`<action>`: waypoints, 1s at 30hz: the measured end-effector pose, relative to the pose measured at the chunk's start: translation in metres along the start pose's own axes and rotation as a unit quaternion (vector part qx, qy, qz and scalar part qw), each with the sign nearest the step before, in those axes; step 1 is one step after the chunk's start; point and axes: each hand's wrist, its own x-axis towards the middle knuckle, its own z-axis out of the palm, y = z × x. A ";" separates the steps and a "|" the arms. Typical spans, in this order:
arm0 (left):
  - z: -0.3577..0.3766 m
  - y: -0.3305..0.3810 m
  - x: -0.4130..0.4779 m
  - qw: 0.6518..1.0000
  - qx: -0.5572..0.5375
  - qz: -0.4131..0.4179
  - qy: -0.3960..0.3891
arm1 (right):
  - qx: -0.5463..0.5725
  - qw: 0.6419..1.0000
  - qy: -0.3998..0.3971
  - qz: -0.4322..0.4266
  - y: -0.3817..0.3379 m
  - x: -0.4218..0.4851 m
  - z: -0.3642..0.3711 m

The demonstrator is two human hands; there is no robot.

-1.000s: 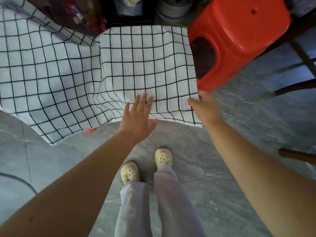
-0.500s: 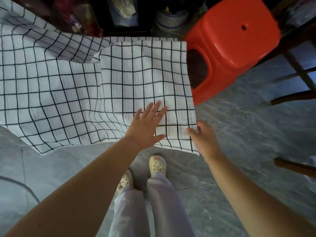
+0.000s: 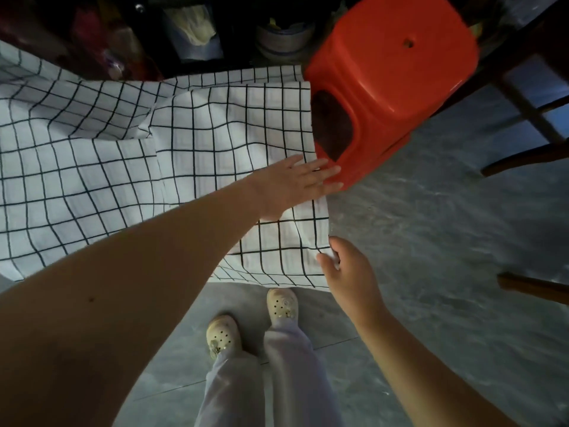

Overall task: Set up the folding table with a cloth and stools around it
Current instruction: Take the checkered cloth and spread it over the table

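Note:
A white cloth (image 3: 101,167) with a black grid covers the table, which is hidden beneath it; the cloth has a fold left of centre and hangs over the near edge. My left hand (image 3: 295,183) lies flat and open on the cloth near its right edge, fingers spread and pointing right, the fingertips close to the red plastic stool (image 3: 388,84). My right hand (image 3: 348,269) pinches the hanging right corner of the cloth between thumb and fingers. The stool stands upright on the floor against the table's right side.
Grey tiled floor (image 3: 431,241) spreads to the right and below. Dark wooden chair legs (image 3: 529,155) stand at the right edge. Dark shelves with a bowl (image 3: 283,38) and bags lie behind the table. My feet in pale clogs (image 3: 281,305) stand by the near edge.
My left hand has slid right across the cloth toward the stool. My right hand has kept hold of the cloth's right corner, which now sits lower in view.

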 end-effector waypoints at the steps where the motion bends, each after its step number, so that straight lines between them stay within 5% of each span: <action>1: -0.005 -0.003 0.005 0.999 0.025 0.021 -0.025 | -0.001 1.000 0.000 -0.003 0.003 0.000 -0.002; 5: -0.020 -0.005 0.022 0.991 0.066 0.062 -0.095 | 0.006 1.000 0.007 -0.006 0.015 0.001 -0.015; 10: -0.017 -0.005 0.026 0.997 -0.056 0.016 -0.051 | 0.030 0.999 -0.029 0.035 0.025 0.011 -0.033; 14: -0.012 0.000 0.015 0.991 -0.130 -0.014 -0.034 | 0.163 0.973 -0.137 0.088 0.023 0.029 -0.049; 18: -0.005 0.007 -0.002 0.988 -0.152 -0.014 0.007 | 0.262 0.947 -0.101 0.157 0.012 0.064 -0.051; 30: 0.034 0.041 -0.058 0.973 -0.168 0.049 0.150 | 0.189 0.959 -0.076 0.197 -0.078 0.165 0.010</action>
